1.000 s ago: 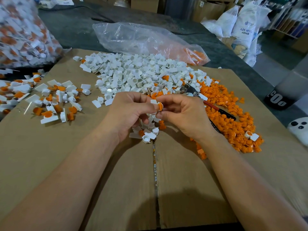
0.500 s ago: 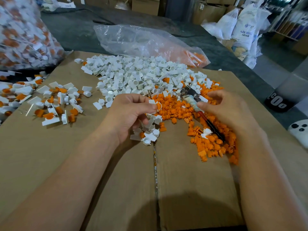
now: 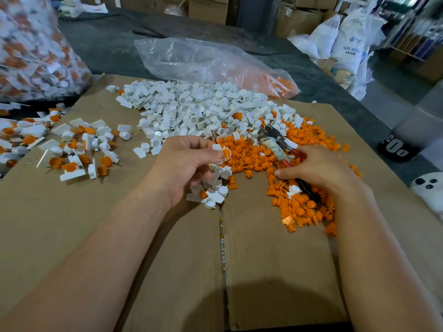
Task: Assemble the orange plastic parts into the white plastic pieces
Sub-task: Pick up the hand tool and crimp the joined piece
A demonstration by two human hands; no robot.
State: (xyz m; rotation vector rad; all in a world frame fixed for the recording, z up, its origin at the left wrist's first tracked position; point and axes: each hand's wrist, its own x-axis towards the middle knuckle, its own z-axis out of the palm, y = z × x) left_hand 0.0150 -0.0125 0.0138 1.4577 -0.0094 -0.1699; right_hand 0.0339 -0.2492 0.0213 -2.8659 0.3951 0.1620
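Looks onto a dim, evenly lit storeroom. Shows a dark grey table cover (image 3: 107, 51) beyond the flattened cardboard sheet (image 3: 275, 271), brown cartons (image 3: 207, 7) stacked along the far side, and white sacks (image 3: 351, 41) printed ABS RESIN slumped at right on a grey floor (image 3: 395, 97), beside a blurred shelving rack (image 3: 412, 41).
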